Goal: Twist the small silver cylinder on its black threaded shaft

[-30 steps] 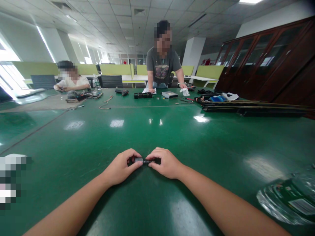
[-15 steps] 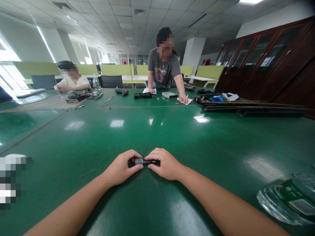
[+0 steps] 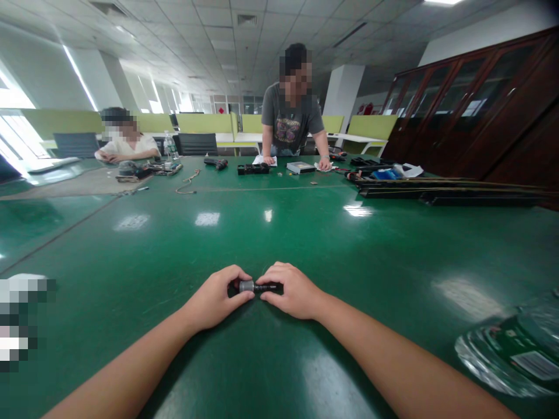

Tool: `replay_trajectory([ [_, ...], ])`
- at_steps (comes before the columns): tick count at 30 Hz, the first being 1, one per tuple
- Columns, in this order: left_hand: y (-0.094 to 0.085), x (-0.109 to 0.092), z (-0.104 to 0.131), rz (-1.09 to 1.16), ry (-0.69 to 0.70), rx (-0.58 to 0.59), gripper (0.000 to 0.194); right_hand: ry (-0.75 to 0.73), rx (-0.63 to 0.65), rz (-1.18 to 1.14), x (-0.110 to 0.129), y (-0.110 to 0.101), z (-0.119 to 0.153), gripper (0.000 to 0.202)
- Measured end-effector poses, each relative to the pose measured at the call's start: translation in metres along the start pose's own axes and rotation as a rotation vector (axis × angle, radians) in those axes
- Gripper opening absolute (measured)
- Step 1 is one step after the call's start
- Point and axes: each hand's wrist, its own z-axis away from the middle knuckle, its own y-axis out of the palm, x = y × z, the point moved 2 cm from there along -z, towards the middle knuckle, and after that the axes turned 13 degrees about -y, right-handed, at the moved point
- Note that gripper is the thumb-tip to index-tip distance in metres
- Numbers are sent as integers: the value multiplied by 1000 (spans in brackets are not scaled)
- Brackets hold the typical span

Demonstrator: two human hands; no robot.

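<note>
Nearest me on the right, a large clear plastic bottle with a green label (image 3: 533,352) lies on the green, glossy bench (image 3: 227,244). Just beyond, before me, I hold a small cylindrical grey-and-black part (image 3: 247,286) level between my hands. My left hand (image 3: 212,299) has its fingers closed on the thicker grey end; my right hand (image 3: 297,292) has its fingers wrapped about the slim black end. The two thumbs are near each other but apart, and I cannot tell whether the part touches the bench.

Farther off on the right lie long black bars (image 3: 480,199). At the far side, a black blocky part (image 3: 253,169) sits left of a flat silver box (image 3: 300,168), and a person in a grey T-shirt (image 3: 292,119) leans there, both hands on white paper. Far left, a person in a white top (image 3: 135,145) sits.
</note>
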Motion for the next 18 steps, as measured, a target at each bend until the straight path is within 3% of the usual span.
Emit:
replay_trajectory([
  [18, 1, 3, 0, -1, 16, 0, 20, 43, -9, 19, -2, 0, 0, 16],
])
